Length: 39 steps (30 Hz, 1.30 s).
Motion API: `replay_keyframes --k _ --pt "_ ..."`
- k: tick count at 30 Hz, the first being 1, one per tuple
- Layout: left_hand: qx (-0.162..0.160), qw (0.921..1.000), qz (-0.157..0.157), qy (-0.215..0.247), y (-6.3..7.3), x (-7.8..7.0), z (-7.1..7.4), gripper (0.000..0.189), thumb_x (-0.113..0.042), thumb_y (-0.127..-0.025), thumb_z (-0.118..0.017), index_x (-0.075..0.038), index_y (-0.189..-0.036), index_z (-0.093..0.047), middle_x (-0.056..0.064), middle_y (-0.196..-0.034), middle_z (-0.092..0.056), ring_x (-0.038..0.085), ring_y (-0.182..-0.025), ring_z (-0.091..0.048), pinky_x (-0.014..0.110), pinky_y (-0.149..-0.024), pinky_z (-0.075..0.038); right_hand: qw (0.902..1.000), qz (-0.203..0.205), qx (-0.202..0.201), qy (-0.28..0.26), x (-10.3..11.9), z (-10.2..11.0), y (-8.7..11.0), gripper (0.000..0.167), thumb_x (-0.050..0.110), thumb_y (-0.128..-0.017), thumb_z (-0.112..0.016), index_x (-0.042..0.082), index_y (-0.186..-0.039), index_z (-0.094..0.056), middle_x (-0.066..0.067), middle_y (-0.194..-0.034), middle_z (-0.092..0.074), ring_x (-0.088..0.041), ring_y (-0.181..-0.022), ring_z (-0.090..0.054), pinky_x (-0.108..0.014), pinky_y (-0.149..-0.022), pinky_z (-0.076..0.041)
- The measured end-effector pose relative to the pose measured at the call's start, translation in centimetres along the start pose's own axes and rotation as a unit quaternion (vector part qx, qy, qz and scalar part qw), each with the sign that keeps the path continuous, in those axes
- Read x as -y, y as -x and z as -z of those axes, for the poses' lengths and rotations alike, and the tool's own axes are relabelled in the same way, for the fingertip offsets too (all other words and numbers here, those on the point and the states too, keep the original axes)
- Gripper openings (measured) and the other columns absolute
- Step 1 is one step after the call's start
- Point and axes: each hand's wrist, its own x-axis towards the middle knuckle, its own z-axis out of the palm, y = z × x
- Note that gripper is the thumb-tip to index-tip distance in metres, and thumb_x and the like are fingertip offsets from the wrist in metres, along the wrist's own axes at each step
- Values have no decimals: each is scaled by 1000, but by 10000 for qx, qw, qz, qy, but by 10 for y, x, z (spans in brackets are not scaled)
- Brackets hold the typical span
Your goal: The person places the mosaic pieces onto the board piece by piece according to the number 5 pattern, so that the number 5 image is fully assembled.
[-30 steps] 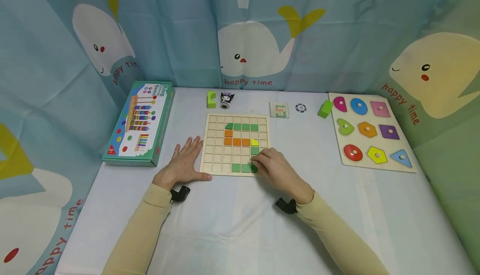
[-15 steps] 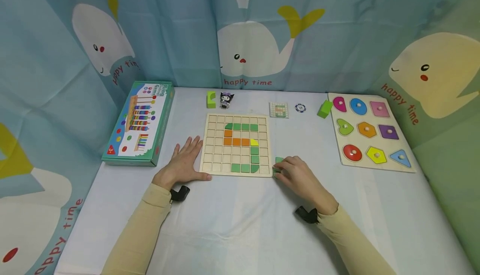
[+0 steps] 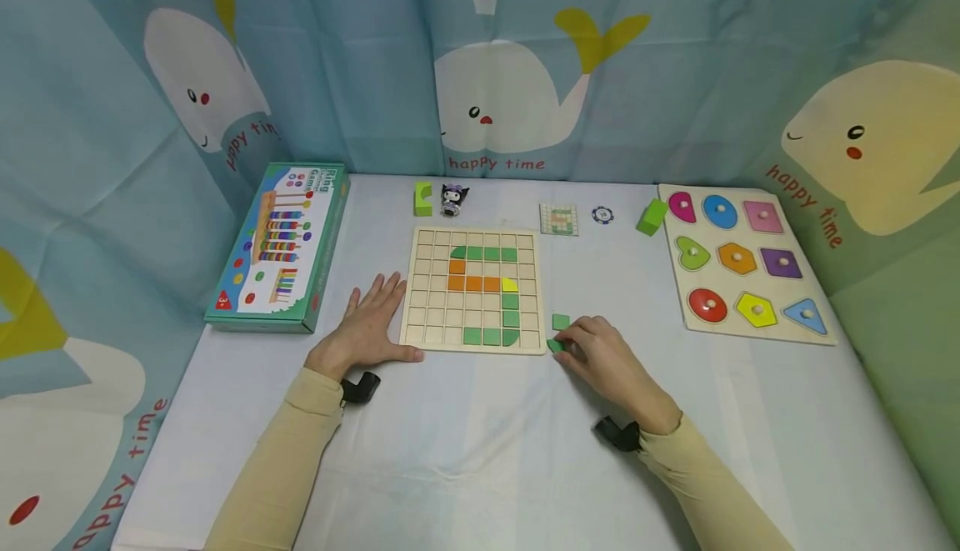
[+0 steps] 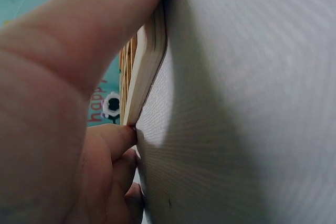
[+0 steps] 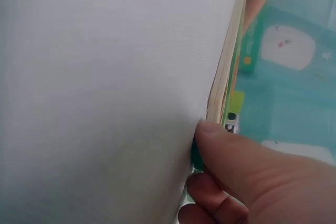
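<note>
A wooden grid board (image 3: 431, 320) lies mid-table, with green tiles (image 3: 491, 337), orange tiles (image 3: 472, 284) and a yellow tile (image 3: 510, 285) set in its squares. My left hand (image 3: 363, 326) rests spread on the table at the board's left side, its thumb along the lower left corner; in the left wrist view the thumb and fingers meet the board's edge. Just right of the board, my right hand (image 3: 603, 359) pinches a small green tile with a curved edge (image 3: 555, 345) between thumb and fingers, low at the table. A square green tile (image 3: 561, 322) lies right behind it.
At the back stand a light green block (image 3: 423, 199), a small figurine (image 3: 452, 200), a pattern card (image 3: 559, 219), a round chip (image 3: 602, 215) and another green block (image 3: 652, 217). A game box (image 3: 277, 247) lies left, a knobbed shape puzzle (image 3: 720, 293) right.
My right hand has moved off the board's lower right part to the tiles beside it, uncovering green tiles in the grid. It now pinches a curved green tile. The left hand stays put.
</note>
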Motion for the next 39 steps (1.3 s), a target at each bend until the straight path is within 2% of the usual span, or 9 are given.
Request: replay_keyframes --k 6,11,22,39 --pt "75 10000 61 -2 0 1 0 125 -64 -68 -78 -5 -157 -13 10 -163 -2 28 -147 6 56 -113 7 10000 16 19 25 -1 1 -2 24 12 -82 -81 0 -99 -70 -8 -96 -64 -24 -88 -56 -40 -76 -49" --pt "97 9999 71 7 -1 1 -1 125 -65 -68 -78 -6 -157 -13 10 -163 -2 28 -147 7 55 -113 7 9997 137 -46 -215 3 4 -8 23 13 -83 -79 1 -100 -69 -7 -99 -66 -24 -92 -57 -40 -80 -49" --pt "67 10000 70 19 0 0 0 125 -64 -68 -78 -5 -157 -13 11 -162 -4 30 -147 5 57 -113 7 9972 512 140 -524 30 -4 -37 20 15 -87 -76 3 -102 -70 -4 -100 -67 -19 -91 -56 -35 -79 -49" --pt "84 9999 76 -46 -1 1 0 125 -66 -68 -77 -6 -157 -13 11 -163 -3 29 -147 6 57 -113 7 9913 1200 401 -369 65 -28 -78 19 21 -88 -75 6 -99 -73 -2 -96 -68 -20 -93 -59 -33 -85 -48"
